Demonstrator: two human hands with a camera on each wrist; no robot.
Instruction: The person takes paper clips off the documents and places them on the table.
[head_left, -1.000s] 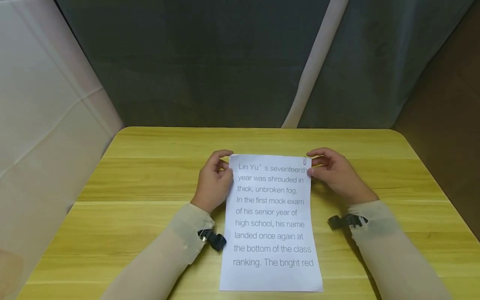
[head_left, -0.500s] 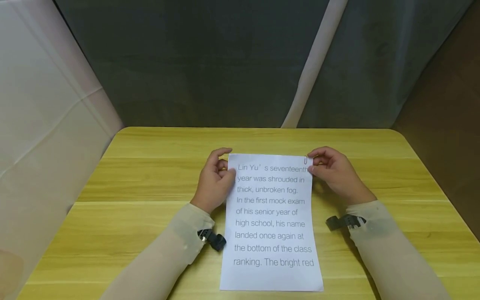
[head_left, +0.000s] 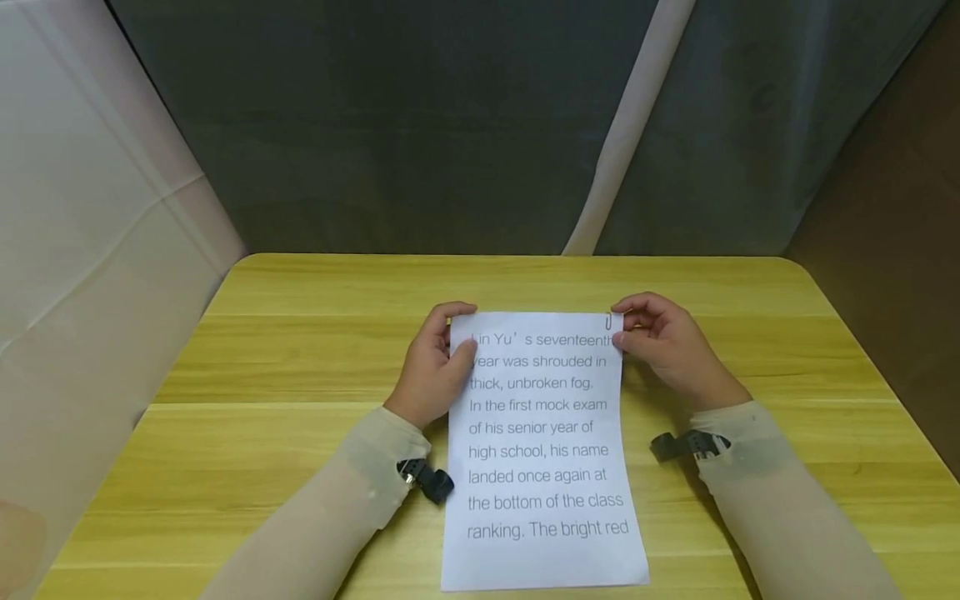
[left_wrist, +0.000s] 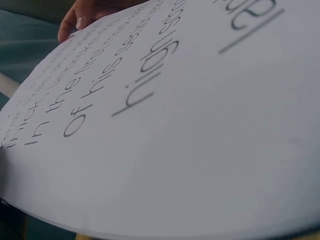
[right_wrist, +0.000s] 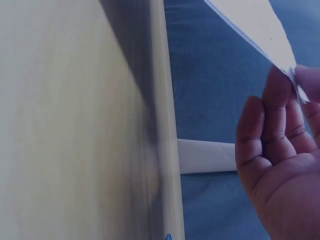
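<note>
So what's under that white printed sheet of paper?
The white printed sheet lies on the yellow wooden table. Left hand and right hand pinch its top corners. Anything beneath stays hidden.

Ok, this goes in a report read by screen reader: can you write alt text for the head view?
Two hands hold the top corners of a printed sheet of paper lying on a yellow wooden table: the left hand grips the left corner, the right hand pinches the right corner by a paper clip. Grey curtains hang behind.
</note>
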